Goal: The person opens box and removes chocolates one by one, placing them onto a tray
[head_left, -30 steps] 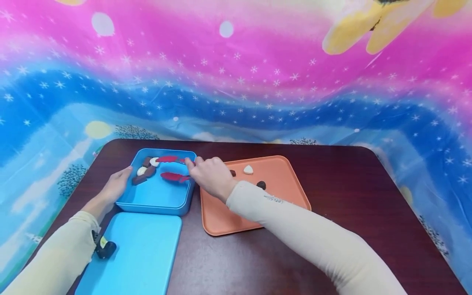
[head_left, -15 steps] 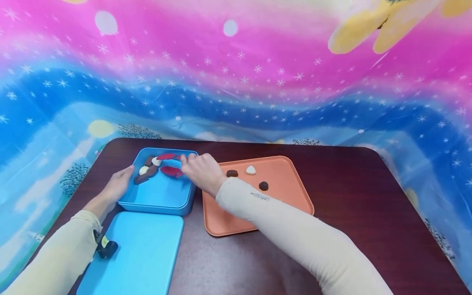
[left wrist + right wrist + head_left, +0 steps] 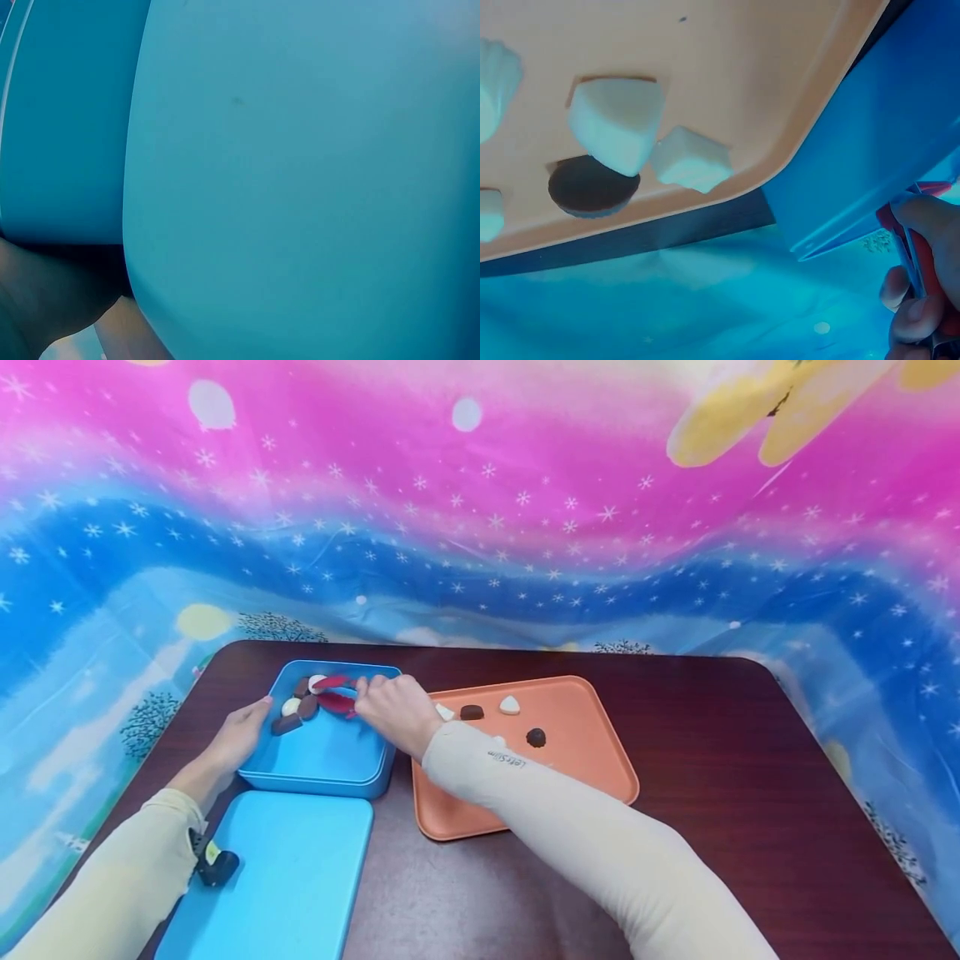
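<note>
My right hand (image 3: 397,710) grips red-tipped tongs (image 3: 337,702) over the blue box (image 3: 315,787). Their two tips stand apart, the upper one right at a white chocolate piece (image 3: 315,682) and the lower beside a brown piece (image 3: 308,707). Another white piece (image 3: 290,707) and more brown ones lie together along the box's left side. In the right wrist view, fingers curl round the tongs' handle (image 3: 922,262). My left hand (image 3: 238,735) rests against the outside of the box's left wall, fingers extended; in the left wrist view only part of it shows, at the lower left.
An orange tray (image 3: 450,818) right of the box bears several brown and white chocolate pieces, partly hidden under my right sleeve. A flat blue lid (image 3: 285,868) lies in front of the box. A printed cloth (image 3: 480,527) hangs behind the dark table (image 3: 697,735).
My right hand has moved left with the tongs, whose tips have drawn closer to the white and brown pieces. More of the tray shows. My left hand stays at the box wall.
</note>
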